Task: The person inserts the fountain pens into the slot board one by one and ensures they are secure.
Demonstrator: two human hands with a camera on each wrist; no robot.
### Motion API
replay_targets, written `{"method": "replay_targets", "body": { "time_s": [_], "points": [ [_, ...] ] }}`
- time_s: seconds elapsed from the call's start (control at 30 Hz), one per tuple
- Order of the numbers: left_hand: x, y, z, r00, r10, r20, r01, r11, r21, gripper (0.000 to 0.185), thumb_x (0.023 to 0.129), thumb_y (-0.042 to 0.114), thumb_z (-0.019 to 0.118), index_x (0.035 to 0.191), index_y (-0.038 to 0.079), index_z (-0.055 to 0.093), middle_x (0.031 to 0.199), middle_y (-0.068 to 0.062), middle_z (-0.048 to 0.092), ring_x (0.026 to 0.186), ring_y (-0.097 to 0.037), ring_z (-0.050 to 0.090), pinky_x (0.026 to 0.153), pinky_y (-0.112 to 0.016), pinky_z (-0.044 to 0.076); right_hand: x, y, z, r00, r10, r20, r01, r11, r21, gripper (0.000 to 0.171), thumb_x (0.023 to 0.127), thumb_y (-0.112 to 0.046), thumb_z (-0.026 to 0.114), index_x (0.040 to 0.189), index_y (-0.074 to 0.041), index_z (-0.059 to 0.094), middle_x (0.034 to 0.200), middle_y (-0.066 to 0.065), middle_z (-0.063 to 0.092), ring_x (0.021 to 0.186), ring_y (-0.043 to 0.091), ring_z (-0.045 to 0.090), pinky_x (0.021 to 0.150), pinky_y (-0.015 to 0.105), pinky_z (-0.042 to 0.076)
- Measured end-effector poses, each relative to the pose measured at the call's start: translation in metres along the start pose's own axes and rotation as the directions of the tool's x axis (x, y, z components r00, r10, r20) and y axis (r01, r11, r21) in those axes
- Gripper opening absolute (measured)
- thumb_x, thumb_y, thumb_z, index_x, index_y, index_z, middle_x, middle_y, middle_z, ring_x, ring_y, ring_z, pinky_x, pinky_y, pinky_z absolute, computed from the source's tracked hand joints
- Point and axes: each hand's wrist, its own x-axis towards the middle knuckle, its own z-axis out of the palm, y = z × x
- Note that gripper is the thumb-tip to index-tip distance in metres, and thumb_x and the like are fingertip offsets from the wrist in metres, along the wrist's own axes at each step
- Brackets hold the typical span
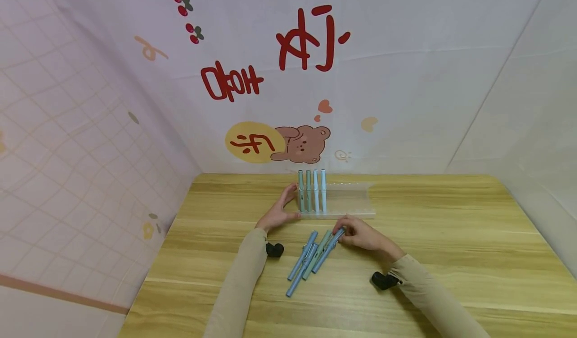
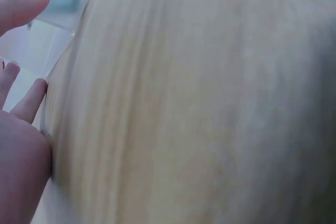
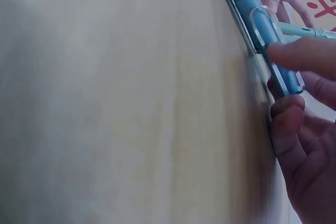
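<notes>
right hand (image 1: pixel 362 235) pinched end of light blue plastic pen (image 1: pixel 328 250) lying in loose pen cluster (image 1: pixel 306 260) on wooden table (image 1: pixel 451 258). left hand (image 1: pixel 277 210), fingers straight, touched left end of clear plastic rack (image 1: pixel 349 200) holding four upright pens (image 1: pixel 311 191).

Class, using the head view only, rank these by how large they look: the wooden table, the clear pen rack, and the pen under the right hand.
1. wooden table
2. clear pen rack
3. pen under the right hand
</notes>
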Motion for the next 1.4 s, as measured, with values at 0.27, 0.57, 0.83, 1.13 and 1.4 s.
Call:
{"method": "replay_targets", "body": {
  "time_s": [0.27, 0.57, 0.83, 1.13, 1.4],
  "points": [
    [-0.001, 0.003, 0.0, 0.999, 0.026, 0.026, -0.026, 1.0, -0.006, 0.097, 0.082, -0.005, 0.072, 0.155, 0.022, 0.014, 0.159, -0.005, 0.015, 0.143, -0.032, 0.019, 0.111, -0.054, 0.019, -0.002, -0.001, -0.004, 1.0, -0.01, 0.028, 0.001, 0.953, 0.303, 0.018, 0.09, 0.01, 0.058, 0.108, 0.012, 0.054, 0.101, 0.027, 0.059, 0.077, 0.021, 0.055, 0.062, 0.022, 0.047],
    [-0.01, 0.028, -0.003, 0.996, 0.036, 0.075, -0.032, 0.998, -0.054, 0.094, 0.083, -0.009, 0.069, 0.155, 0.011, 0.012, 0.159, -0.017, 0.01, 0.142, -0.044, 0.012, 0.109, -0.061, 0.018, -0.005, 0.003, -0.003, 0.999, 0.032, 0.01, -0.033, 0.902, 0.43, 0.026, 0.093, 0.008, 0.054, 0.116, 0.015, 0.044, 0.102, 0.024, 0.065, 0.085, 0.027, 0.063, 0.069, 0.035, 0.055],
    [-0.011, 0.032, -0.005, 0.995, 0.044, 0.094, -0.043, 0.999, -0.016, 0.093, 0.084, -0.006, 0.068, 0.154, 0.005, 0.008, 0.158, -0.021, 0.007, 0.141, -0.046, 0.011, 0.11, -0.061, 0.014, -0.002, 0.001, 0.0, 0.983, 0.068, -0.171, 0.032, 0.851, 0.524, 0.045, 0.094, 0.009, 0.053, 0.128, 0.017, 0.026, 0.101, 0.025, 0.066, 0.088, 0.028, 0.068, 0.07, 0.051, 0.055],
    [-0.003, 0.004, -0.002, 0.998, 0.049, 0.043, -0.051, 0.998, 0.026, 0.095, 0.084, -0.004, 0.071, 0.155, 0.009, 0.01, 0.159, -0.014, 0.011, 0.142, -0.04, 0.016, 0.111, -0.058, 0.016, 0.003, -0.005, -0.005, 0.929, -0.006, -0.371, 0.152, 0.918, 0.366, 0.044, 0.093, 0.011, 0.054, 0.134, 0.016, 0.037, 0.096, 0.032, 0.064, 0.079, 0.043, 0.065, 0.06, 0.049, 0.054],
    [-0.003, 0.0, -0.001, 0.996, 0.088, 0.023, -0.089, 0.995, 0.052, 0.093, 0.084, 0.002, 0.072, 0.155, 0.019, 0.013, 0.159, -0.012, 0.015, 0.141, -0.04, 0.02, 0.11, -0.055, 0.02, 0.007, -0.009, -0.008, 0.9, -0.003, -0.436, 0.161, 0.931, 0.327, 0.044, 0.091, 0.013, 0.056, 0.131, 0.02, 0.038, 0.093, 0.033, 0.064, 0.074, 0.033, 0.067, 0.058, 0.044, 0.055]
  ]
}}
